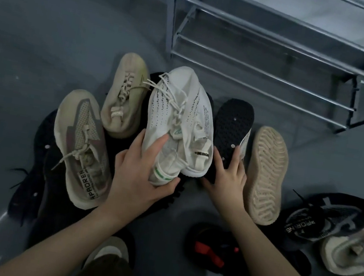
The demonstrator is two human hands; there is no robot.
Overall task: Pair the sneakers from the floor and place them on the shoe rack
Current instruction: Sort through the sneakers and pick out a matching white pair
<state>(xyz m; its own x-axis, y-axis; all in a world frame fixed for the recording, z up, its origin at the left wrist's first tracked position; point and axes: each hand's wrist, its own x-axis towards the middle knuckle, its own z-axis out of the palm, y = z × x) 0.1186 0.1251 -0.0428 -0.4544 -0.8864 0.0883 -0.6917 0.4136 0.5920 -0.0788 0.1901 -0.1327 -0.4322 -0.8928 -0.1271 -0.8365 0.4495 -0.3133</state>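
Note:
A white knit sneaker (180, 113) with black dashes lies in the middle of a pile on the grey floor. My left hand (139, 174) grips its heel, thumb inside the opening. Just right of it a shoe with a black sole (233, 124) lies sole-up; my right hand (224, 178) holds its heel end, fingers on the sole. The metal shoe rack (273, 52) stands beyond the pile at the upper right, its bars bare.
Around lie a beige sneaker (123, 95), a beige lettered sneaker (82, 146), a tan sole-up shoe (266, 172), a black lettered sneaker (321, 217), a beige shoe (349, 250) at right, black shoes (30, 173) at left, and a black-and-red shoe (213, 250) near me.

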